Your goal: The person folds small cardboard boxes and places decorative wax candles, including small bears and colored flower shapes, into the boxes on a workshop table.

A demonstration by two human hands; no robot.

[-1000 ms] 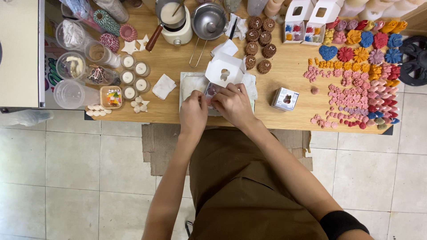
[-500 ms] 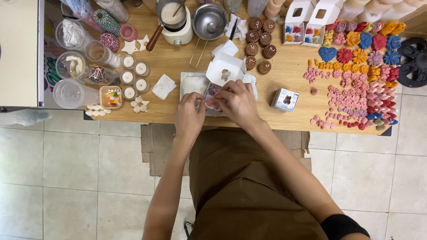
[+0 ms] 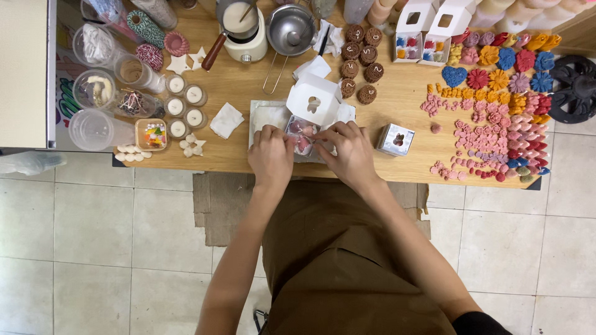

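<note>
head view: pink-filled white box (image 3: 302,134)

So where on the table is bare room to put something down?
Bare wood lies between the brown round pieces and the pink pieces, around the small closed box. The left end, with tealights and clear cups, is crowded.

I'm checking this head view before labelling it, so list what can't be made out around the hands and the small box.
- Fingertips of the left hand and right hand: curled over the small open box, so the grip is unclear.
- Pink pieces in that box: partly covered by the hands, too small to count.
- White lid: hides the tray behind it.
- Pot: cut off by the top edge.
- Black round thing: cut off by the right edge.
</note>
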